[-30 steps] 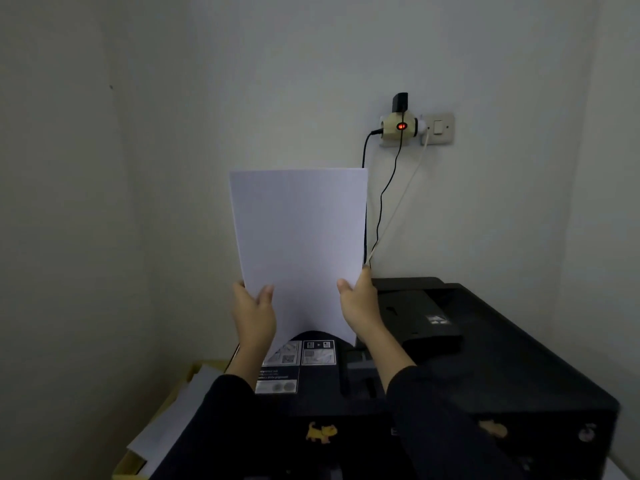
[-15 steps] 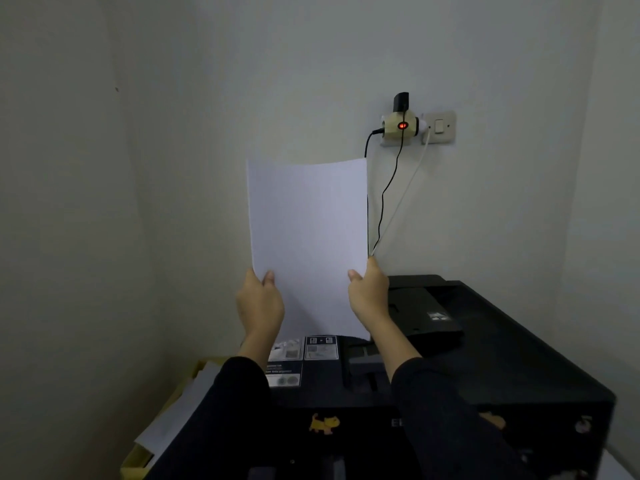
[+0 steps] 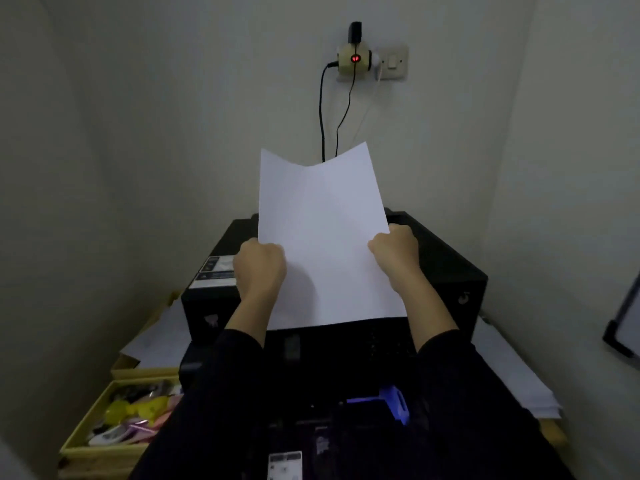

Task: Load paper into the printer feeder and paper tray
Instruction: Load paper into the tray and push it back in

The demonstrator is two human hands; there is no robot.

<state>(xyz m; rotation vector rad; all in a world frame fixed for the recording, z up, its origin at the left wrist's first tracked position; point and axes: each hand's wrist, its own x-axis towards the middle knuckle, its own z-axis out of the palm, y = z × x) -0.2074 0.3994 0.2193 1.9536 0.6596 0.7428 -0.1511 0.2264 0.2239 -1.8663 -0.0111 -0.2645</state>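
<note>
Two walls (image 3: 207,98) meet in a corner that fills the upper frame, dim and bare except for the socket high at centre. Below them, across the middle of the frame, sits the black printer (image 3: 446,268), its top tilted away from me. My dark sleeves (image 3: 460,393) cover most of the lower frame. Centre frame, above the printer, I hold the paper (image 3: 322,237): one white sheet or a thin stack, I cannot tell which, leaning away from me with its top edge sagging in the middle. At lower left stands a yellow tray (image 3: 78,441) filled with small yellow, pink and white odds and ends, too blurred to name. Behind it another tray (image 3: 128,370) holds loose white sheets (image 3: 156,341). More white sheets (image 3: 519,375) lie at lower right beside the printer. My left hand (image 3: 259,268) pinches the paper's left edge, fingers curled shut on it; my right hand (image 3: 394,251) grips the right edge the same way. The socket (image 3: 377,62) carries an adapter (image 3: 353,58) with a red light, and black cables (image 3: 322,109) drop from it behind the paper.
</note>
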